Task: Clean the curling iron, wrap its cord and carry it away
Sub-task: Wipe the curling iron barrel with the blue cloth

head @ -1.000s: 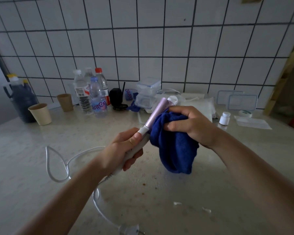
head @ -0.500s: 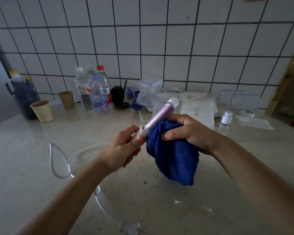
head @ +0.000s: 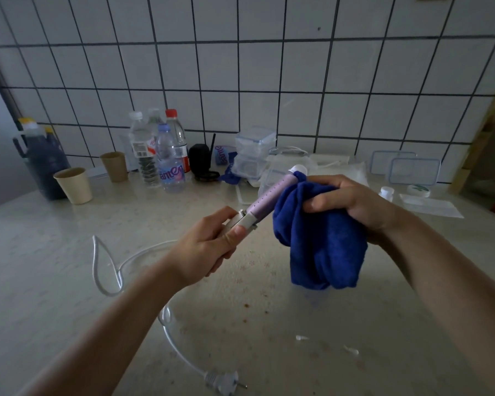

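Observation:
My left hand (head: 205,247) grips the white handle of the curling iron, whose lilac barrel (head: 272,195) points up and to the right and ends in a white tip (head: 297,169). My right hand (head: 352,204) holds a bunched blue cloth (head: 320,241) against the barrel's upper right side, near the tip. The rest of the cloth hangs down toward the counter. The iron's white cord (head: 109,270) loops over the countertop to the left and runs to its plug (head: 225,382) near the front edge.
Along the tiled wall stand a dark jug (head: 42,164), two paper cups (head: 73,185), several water bottles (head: 169,164), stacked clear plastic boxes (head: 253,155), container lids (head: 415,171) and a small white bottle (head: 387,192). Small white scraps (head: 350,350) lie on the counter (head: 40,238).
My right hand has slid the cloth up the barrel from near the handle toward the white tip, uncovering more of the lilac barrel. The left hand keeps its grip.

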